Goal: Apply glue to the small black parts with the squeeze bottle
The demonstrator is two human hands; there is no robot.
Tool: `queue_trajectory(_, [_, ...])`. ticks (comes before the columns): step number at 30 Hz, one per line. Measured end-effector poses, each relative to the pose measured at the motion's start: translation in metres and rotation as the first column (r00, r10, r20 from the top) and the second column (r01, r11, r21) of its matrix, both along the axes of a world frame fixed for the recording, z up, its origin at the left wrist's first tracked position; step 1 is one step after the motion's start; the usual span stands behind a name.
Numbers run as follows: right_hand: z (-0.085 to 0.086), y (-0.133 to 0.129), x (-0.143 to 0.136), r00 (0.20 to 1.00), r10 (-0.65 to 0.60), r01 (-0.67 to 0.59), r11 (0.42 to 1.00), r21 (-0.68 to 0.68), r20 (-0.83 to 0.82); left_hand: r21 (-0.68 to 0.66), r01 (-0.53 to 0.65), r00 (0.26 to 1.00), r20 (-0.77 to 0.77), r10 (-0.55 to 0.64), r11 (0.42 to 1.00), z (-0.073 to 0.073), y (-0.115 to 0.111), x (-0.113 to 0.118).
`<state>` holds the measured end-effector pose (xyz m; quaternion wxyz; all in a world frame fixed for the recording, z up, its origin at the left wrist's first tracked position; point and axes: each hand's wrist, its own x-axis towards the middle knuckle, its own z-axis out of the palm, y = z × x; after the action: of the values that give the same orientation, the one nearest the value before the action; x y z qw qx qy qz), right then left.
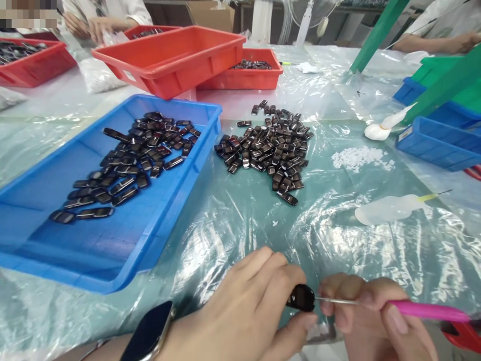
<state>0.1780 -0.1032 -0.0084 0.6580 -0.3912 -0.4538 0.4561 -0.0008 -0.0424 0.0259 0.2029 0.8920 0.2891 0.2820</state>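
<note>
Black piece: a small glossy black piece (300,297) sits low in the view, near the front edge of the table, pinched between the 2 hands.
Left hand: the left hand (248,311) grips the black piece from the left; its fingers are narrow, thumb and forefinger closed on the piece. A dark watch (148,333) is on the wrist.
Right hand: the right hand (370,316) holds a pink-handled tool (428,311); its fingers are closed around the handle, and the thin metal tip touches the right end of the black piece.
Table: the table (263,225) is covered with clear crinkled plastic sheet over a green surface.
Loose pile: a heap of similar black pieces (268,148) lies on the sheet, well beyond the hands.
Blue tray: a blue tray (112,260) to the left holds more black pieces (128,165), spread across its floor.
Squeeze bottles: 1 translucent bottle with a yellow nozzle (391,208) lies on its side to the right; another white bottle (383,128) lies farther back.
White bits: a patch of small white granules (356,158) lies between the pile and the bottles.
Red trays: 1 empty red tray (169,55) stands behind the blue one, with others beside it holding dark parts.
Blue bins: small blue bins (439,143) sit at the right edge.
Other people: a person's hands (97,25) work at the far left; another person's forearm (432,42) rests at the far right.
</note>
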Motion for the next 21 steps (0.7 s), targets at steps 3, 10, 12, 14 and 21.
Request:
queue_trajectory(3, [-0.0005, 0.0014, 0.0010, 1.000, -0.010, 0.009, 1.000, -0.022, -0.022, -0.016, 0.006, 1.000, 0.003, -0.006, 1.000, -0.0010, 0.0008, -0.0005])
queue_trajectory(10, [-0.0014, 0.0022, 0.0007, 0.995, 0.044, -0.050, 0.996, -0.069, -0.090, -0.024, 0.006, 1.000, -0.017, -0.006, 1.000, -0.0038, -0.0017, -0.0014])
queue_trajectory(12, [-0.0016, 0.0016, -0.0002, 0.994, 0.041, -0.048, 0.996, -0.072, -0.097, -0.022, 0.007, 1.000, -0.013, -0.007, 1.000, -0.0033, -0.0021, -0.0014])
queue_trajectory(14, [-0.0019, 0.0009, -0.0016, 0.995, 0.037, -0.043, 0.997, -0.063, -0.093, -0.027, 0.017, 1.000, -0.010, -0.017, 0.999, -0.0026, -0.0019, -0.0015])
queue_trajectory(21, [-0.0054, -0.0021, -0.0010, 0.996, 0.014, -0.020, 0.997, -0.073, -0.087, -0.046, 0.037, 0.999, -0.001, -0.037, 0.998, -0.0026, -0.0016, -0.0017])
